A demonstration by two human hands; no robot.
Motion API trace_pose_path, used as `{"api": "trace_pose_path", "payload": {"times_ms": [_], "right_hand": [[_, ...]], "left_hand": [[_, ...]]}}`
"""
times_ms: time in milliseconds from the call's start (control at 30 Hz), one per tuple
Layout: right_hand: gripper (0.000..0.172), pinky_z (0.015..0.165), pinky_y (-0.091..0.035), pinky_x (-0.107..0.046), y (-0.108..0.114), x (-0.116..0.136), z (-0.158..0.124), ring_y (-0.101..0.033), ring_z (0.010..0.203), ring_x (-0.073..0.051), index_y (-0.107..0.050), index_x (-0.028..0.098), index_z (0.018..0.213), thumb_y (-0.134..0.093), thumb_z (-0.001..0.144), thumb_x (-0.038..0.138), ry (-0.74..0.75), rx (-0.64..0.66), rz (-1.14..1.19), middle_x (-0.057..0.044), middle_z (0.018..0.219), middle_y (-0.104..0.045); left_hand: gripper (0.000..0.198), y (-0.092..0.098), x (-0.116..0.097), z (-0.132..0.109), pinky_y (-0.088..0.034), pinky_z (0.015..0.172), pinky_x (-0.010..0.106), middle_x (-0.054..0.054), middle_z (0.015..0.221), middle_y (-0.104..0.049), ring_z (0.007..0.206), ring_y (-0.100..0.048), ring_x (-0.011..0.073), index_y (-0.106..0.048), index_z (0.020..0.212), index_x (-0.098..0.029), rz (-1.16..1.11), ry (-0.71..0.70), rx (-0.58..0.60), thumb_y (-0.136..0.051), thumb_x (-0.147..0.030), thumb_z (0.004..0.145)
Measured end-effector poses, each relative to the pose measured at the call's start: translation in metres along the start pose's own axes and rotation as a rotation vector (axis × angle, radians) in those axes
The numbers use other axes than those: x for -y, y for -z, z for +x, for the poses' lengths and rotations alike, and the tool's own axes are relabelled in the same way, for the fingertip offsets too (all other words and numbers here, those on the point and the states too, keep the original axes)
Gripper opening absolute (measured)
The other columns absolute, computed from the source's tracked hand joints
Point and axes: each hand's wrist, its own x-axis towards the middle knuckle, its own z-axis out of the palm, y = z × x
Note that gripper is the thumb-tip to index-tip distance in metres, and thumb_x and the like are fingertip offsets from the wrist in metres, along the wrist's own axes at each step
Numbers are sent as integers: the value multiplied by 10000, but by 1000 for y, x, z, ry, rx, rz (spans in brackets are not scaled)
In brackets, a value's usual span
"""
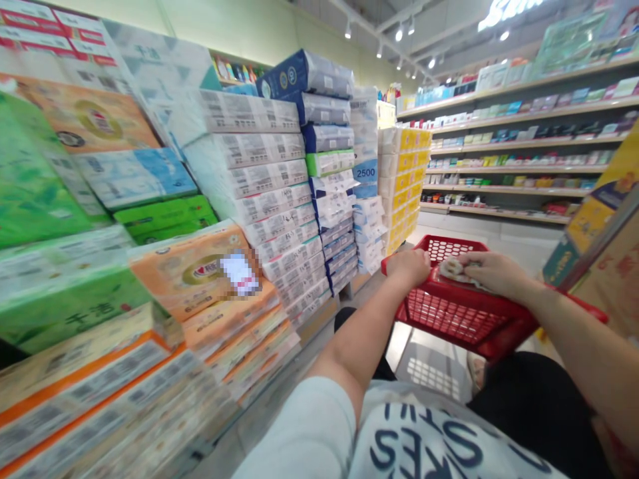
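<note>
Fingers (401, 261) clamping a red mesh shopping cart (499, 336) and a pale packet (453, 269)

Green-and-white tissue packs (44, 179) are rising in a steep stack along the far left, with orange-banded packs (84, 392) lying below them toward the lower corner. Just to their right, an orange pack (190, 269) is carrying a pixelated white patch (240, 273) across its face. Columns of white tissue packs (259, 166) are standing next, followed by blue-and-white packs (329, 153), with a 2500 label showing on the stack just behind them, and then yellow-and-white packs (402, 179) at the display's end.

The left hand (409, 267) is gripping the cart's rim, its fingers curled closed over the red edge. The pale packet is lying crumpled on the rim between the two hands, its print too small to read. The right hand (494, 276) is pressing onto the packet, with its fingers closed over the packet's near end. Below the arms, a white T-shirt (404, 439) with dark blue lettering and black shorts (529, 406) are showing. Beyond the cart, long shelves (509, 153) are carrying rows of small boxed goods, while a yellow printed display box (599, 206) is standing at the right edge.
</note>
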Motion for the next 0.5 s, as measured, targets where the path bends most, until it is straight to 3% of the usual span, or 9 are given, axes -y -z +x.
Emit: {"api": "trace_pose_path", "payload": {"times_ms": [67,133,233,333,500], "right_hand": [[179,509,-411,-262,7,-5,0,-581,544,-167,-701,220,773,-536,720,264,-103,70,20,-15,671,-678],[204,534,-406,-267,13,-9,-2,-594,603,-181,-693,215,750,-512,754,307,-142,52,-54,-29,696,-677],[299,561,-391,-266,16,-7,-7,-592,657,-185,-673,212,721,-473,805,418,-74,-10,-147,-35,708,-666],[310,561,-392,-245,11,2,-14,-581,638,-161,-651,209,750,-554,757,504,-32,-32,-116,-16,702,-661],[152,614,-416,-223,2,5,-18,-589,669,-134,-639,218,814,-593,759,352,110,-141,-99,3,776,-674]], "left_hand": [[487,-1,1,1,-444,822,334,87,1067,-656,971,-605,214,-604,1081,-216,2,0,-14,-186,-415,931],[495,-3,2,2,-443,827,336,88,1068,-655,972,-605,215,-606,1084,-215,-2,-4,-17,-178,-412,932],[495,-3,4,5,-444,833,339,92,1081,-652,979,-604,218,-603,1099,-210,-5,-15,-21,-182,-410,932],[498,-4,5,7,-450,818,342,96,1044,-661,956,-613,228,-619,1064,-202,15,-10,-36,-183,-404,933],[494,-3,10,11,-446,816,333,102,1039,-662,959,-613,228,-616,1075,-198,25,-16,-42,-186,-397,933]]}}
